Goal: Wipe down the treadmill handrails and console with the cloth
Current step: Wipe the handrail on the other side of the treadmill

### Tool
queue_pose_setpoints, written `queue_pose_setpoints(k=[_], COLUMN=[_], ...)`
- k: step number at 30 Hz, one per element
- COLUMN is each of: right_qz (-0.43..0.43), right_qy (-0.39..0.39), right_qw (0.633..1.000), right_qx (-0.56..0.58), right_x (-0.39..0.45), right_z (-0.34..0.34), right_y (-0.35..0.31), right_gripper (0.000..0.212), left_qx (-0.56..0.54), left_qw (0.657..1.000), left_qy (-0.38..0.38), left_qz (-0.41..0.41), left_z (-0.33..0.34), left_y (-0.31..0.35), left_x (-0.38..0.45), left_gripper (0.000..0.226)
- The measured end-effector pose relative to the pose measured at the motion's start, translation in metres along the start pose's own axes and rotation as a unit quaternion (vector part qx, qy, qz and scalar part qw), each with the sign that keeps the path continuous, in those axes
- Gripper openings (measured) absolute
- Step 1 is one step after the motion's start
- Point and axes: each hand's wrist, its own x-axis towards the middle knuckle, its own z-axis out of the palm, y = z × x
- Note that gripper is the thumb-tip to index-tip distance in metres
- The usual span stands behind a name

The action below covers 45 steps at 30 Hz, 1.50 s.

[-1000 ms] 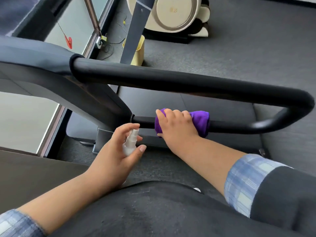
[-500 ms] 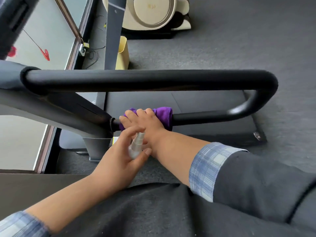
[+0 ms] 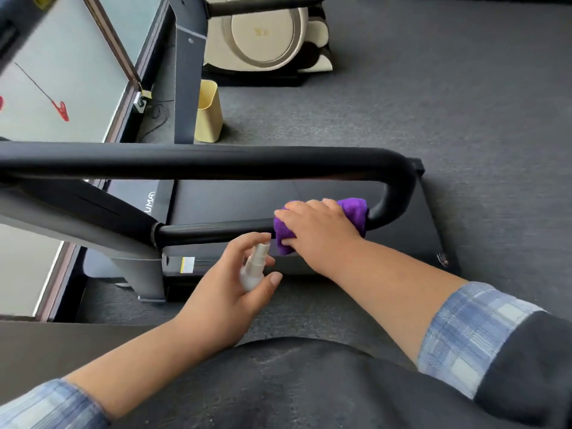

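A purple cloth (image 3: 356,212) is wrapped around the thin lower bar (image 3: 213,232) of the black treadmill handrail, close to the bend at its right end. My right hand (image 3: 322,233) grips the cloth and the bar together from above. My left hand (image 3: 235,289) holds a small white spray bottle (image 3: 255,267) just below the lower bar, its nozzle tilted up toward the cloth. The thick padded upper bar (image 3: 216,161) runs across the view above both hands. The console is out of view.
The treadmill deck (image 3: 309,196) lies below the rail. A beige bin (image 3: 209,111) and a cream exercise machine (image 3: 266,35) stand on the grey carpet behind. Glass windows (image 3: 62,72) line the left side. A grey upright post (image 3: 136,258) supports the rail.
My right hand has slid the cloth along the lower bar from near the post joint to the right, close to the bend. My left hand kept the bottle near the bar.
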Motion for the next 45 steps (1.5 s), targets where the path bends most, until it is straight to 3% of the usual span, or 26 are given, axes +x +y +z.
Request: queue_pose_setpoints(k=[5, 9, 13, 25, 37, 45], right_qz=[0.017, 0.038, 0.016, -0.028, -0.097, -0.123], right_qy=[-0.036, -0.062, -0.061, 0.005, 0.032, 0.057], right_qw=[0.998, 0.983, 0.976, 0.985, 0.990, 0.989], right_qx=[-0.056, -0.170, -0.209, -0.170, -0.102, -0.055], right_x=[-0.016, -0.028, -0.030, 0.002, 0.082, 0.113], right_z=[-0.015, -0.021, -0.017, 0.004, 0.023, 0.030], right_y=[0.031, 0.045, 0.043, 0.006, -0.127, -0.175], right_gripper=[0.053, 0.065, 0.079, 0.075, 0.072, 0.084], left_qx=[0.012, 0.020, 0.025, 0.004, 0.018, 0.013], left_qw=[1.000, 0.999, 0.998, 0.994, 0.992, 0.991], left_qy=[0.010, 0.028, 0.049, 0.074, 0.074, 0.074], left_qz=[-0.015, -0.025, -0.038, -0.085, -0.105, -0.106], left_z=[0.021, 0.025, 0.023, -0.008, -0.070, -0.095], left_y=[0.015, 0.021, 0.019, -0.015, -0.060, -0.077], left_x=[0.000, -0.003, -0.008, -0.029, -0.050, -0.058], left_gripper=[0.051, 0.052, 0.061, 0.054, 0.053, 0.047])
